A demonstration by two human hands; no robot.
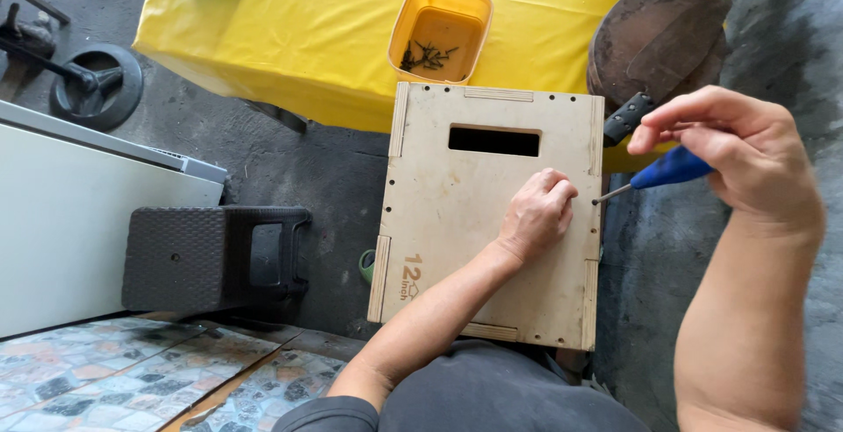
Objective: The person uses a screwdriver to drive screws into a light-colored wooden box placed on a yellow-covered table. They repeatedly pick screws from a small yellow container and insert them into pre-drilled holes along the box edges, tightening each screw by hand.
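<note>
We've got the plywood box (474,212) on our lap, top panel facing up, slot cutout toward its far edge. Left hand (537,214) rests loosely curled on the panel near the right edge, fingertips pressing down right by a screw hole, grasping nothing we can make out. Right hand (733,147) grips the blue-handled screwdriver (654,176), held off the box's right side, tip touching the right edge just beside the left fingertips. Beyond the box's far edge: yellow table (290,37), orange tub (439,30) of dark screws near its front edge, cleaver (676,50) on a round board at the right corner. Black stool (211,256) sits left on the floor.
</note>
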